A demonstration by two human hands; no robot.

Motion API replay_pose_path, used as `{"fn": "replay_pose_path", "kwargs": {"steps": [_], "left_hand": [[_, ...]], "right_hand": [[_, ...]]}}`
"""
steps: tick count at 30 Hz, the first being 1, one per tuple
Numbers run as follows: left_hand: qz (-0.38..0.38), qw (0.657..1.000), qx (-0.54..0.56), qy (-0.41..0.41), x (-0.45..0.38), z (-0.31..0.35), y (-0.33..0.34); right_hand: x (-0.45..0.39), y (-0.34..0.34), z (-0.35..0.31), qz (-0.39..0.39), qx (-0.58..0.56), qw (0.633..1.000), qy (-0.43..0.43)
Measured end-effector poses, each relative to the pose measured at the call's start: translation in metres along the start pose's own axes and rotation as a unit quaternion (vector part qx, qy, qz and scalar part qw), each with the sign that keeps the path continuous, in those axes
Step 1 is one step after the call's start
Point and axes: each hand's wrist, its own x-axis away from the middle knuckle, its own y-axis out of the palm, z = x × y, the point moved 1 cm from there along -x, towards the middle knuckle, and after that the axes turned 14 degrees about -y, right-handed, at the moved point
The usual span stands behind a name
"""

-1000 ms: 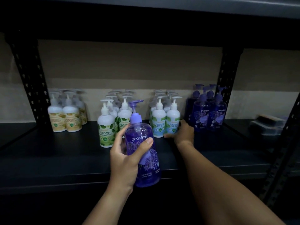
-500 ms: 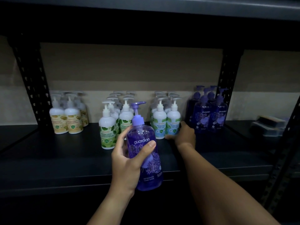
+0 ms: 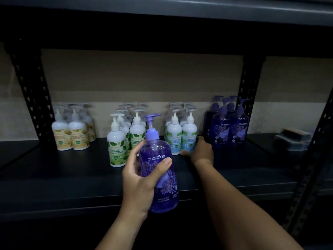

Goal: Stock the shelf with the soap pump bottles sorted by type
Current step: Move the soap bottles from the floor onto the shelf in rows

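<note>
Item held: your left hand [image 3: 138, 179] grasps one purple pump bottle [image 3: 158, 170] upright in front of the shelf [image 3: 72, 170], thumb across the label, fingers curled behind. The label reads "guardian", "refreshing hand wash".

Your right hand [image 3: 201, 150] reaches onto the shelf, between the blue-label group and the purple group, fingers against the front blue-label bottle; whether it grips that bottle or merely touches it cannot be told.

Stock on shelf, left to right, all upright:
- Yellow-label white bottles [image 3: 72, 136], beside the left upright.
- Green-label white bottles [image 3: 119, 143], in rows, one standing forward of the rest.
- Blue-label white bottles [image 3: 180, 136], in rows.
- Purple bottles [image 3: 227, 129], same type as the held one, just beside the right upright [image 3: 248, 87].

Beyond the right upright, dim flat packs [image 3: 292, 139] lie stacked on the neighbouring shelf.
</note>
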Motion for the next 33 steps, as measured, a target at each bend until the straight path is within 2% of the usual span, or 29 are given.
{"fn": "replay_pose_path", "kwargs": {"steps": [9,21,23,27,33], "left_hand": [[0.0,1.0,0.002,0.005,0.003,0.002,0.001],[-0.013,1.0,-0.017,0.019,0.003,0.004,0.006],[-0.021,0.999,-0.02,0.035,0.003,0.005,0.014],[-0.039,0.996,-0.046,0.062,0.002,0.006,0.035],[-0.116,0.985,-0.109,0.063,-0.001,-0.004,0.073]], "right_hand": [[0.007,-0.001,-0.007,-0.02,0.016,0.999,-0.024],[0.013,-0.007,-0.001,-0.022,-0.033,0.999,0.008],[0.023,-0.014,0.004,-0.038,-0.004,0.999,-0.016],[0.046,-0.038,0.019,-0.1,0.141,0.982,-0.081],[0.059,-0.092,0.061,-0.16,0.248,0.952,-0.085]]}}
